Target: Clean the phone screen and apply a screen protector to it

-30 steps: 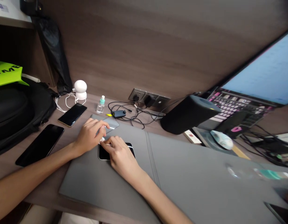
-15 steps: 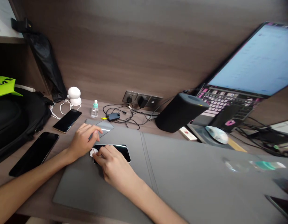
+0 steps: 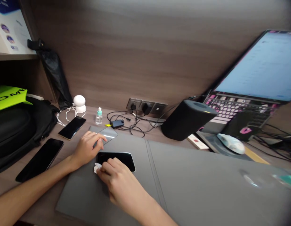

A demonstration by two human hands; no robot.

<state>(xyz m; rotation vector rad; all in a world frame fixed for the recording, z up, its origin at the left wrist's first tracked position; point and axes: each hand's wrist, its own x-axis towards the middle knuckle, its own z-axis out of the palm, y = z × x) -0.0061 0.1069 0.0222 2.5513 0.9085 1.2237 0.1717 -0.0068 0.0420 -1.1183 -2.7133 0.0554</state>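
Observation:
A black phone (image 3: 119, 158) lies screen up on the grey desk mat (image 3: 194, 175). My right hand (image 3: 117, 180) is closed on a small white wipe (image 3: 96, 167) at the phone's near left corner. Beside it, my left hand (image 3: 87, 147) rests at the phone's left end, fingers curled toward the mat and touching a thin grey sheet (image 3: 104, 133).
Two more black phones (image 3: 40, 158) (image 3: 72, 127) lie left of the mat beside a black bag (image 3: 15, 125). Behind stand a small clear bottle (image 3: 98, 116), a white round gadget (image 3: 79, 103), wall sockets with cables (image 3: 136, 116), a black cylinder speaker (image 3: 188, 120), an open laptop (image 3: 249, 91) and a mouse (image 3: 231, 143).
My right hand slid with the white wipe from the phone's screen to its near left corner, uncovering most of the screen. The camera shifted a little.

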